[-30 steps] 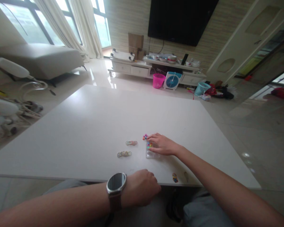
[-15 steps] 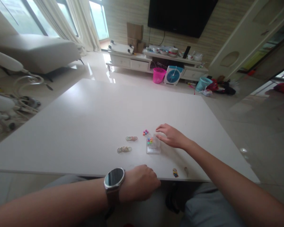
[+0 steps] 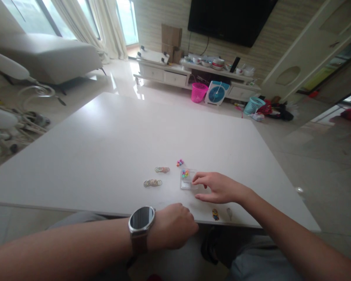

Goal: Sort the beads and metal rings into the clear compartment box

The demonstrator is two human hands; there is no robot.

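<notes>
My right hand (image 3: 218, 187) has its fingers apart over the right side of a clear plastic box (image 3: 185, 186), with nothing seen between them. Small colourful pieces (image 3: 185, 173) lie in the box's far left part, and a cluster of similar pieces (image 3: 179, 162) is on the table just beyond it. My left hand (image 3: 175, 225), with a watch on the wrist, is curled at the table's near edge; whatever its fingers hold, if anything, is hidden. Two rows of thin rings, one pinkish (image 3: 162, 169) and one pale (image 3: 152, 183), lie left of the box.
Near the front edge of the white table (image 3: 128, 132) lie a small yellow-and-blue figure (image 3: 215, 214) and a small pale item (image 3: 229, 213). Beyond the table stand a pink basket (image 3: 199, 93), a blue fan (image 3: 217, 93) and a low cabinet (image 3: 175, 78).
My right hand has moved nearer to me, from beyond the box's far right corner to over its right side. My left hand has stayed in place. The view has shifted slightly.
</notes>
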